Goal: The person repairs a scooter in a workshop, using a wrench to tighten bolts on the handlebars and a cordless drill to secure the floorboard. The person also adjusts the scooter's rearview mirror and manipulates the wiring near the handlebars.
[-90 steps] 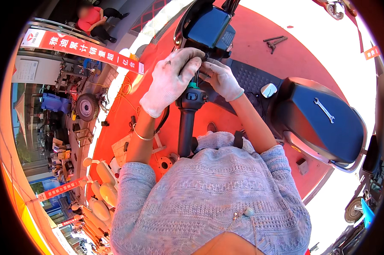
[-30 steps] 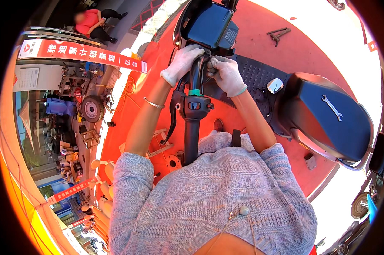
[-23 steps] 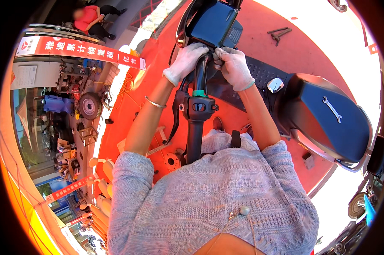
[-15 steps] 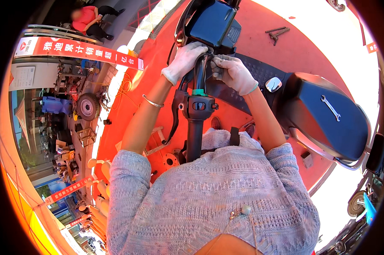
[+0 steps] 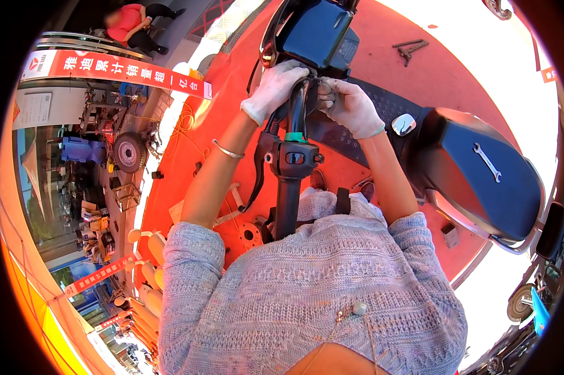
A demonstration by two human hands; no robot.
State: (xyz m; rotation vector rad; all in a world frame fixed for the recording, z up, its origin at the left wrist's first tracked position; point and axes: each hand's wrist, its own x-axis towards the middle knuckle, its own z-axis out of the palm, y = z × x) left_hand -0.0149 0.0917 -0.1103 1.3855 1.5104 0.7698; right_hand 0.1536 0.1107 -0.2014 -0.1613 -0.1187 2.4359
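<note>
Both of my hands wear white gloves and meet at the middle of a scooter's black handlebar [image 5: 297,112]. My left hand [image 5: 275,87] lies over its left side, fingers curled in behind the bar, where their tips are hidden. On the other side my right hand [image 5: 350,107] has its fingers bent and pinched together close to the bar; what is in them is too small or hidden to make out. Below my hands are green tape [image 5: 295,137], a switch housing [image 5: 296,158], a black brake lever [image 5: 257,172] and a grip [image 5: 287,209]. Beyond stands the dark, glossy front panel [image 5: 316,32].
A wrench [image 5: 487,162] lies on the black seat [image 5: 482,178] at my right, near a round mirror [image 5: 404,124]. Metal parts [image 5: 410,51] rest on the red floor [image 5: 444,75]. Leftward are a wheel [image 5: 130,154] and a seated person [image 5: 132,25].
My hands stay at the handlebar, with the right fingers shifted slightly. The whole view has moved a little.
</note>
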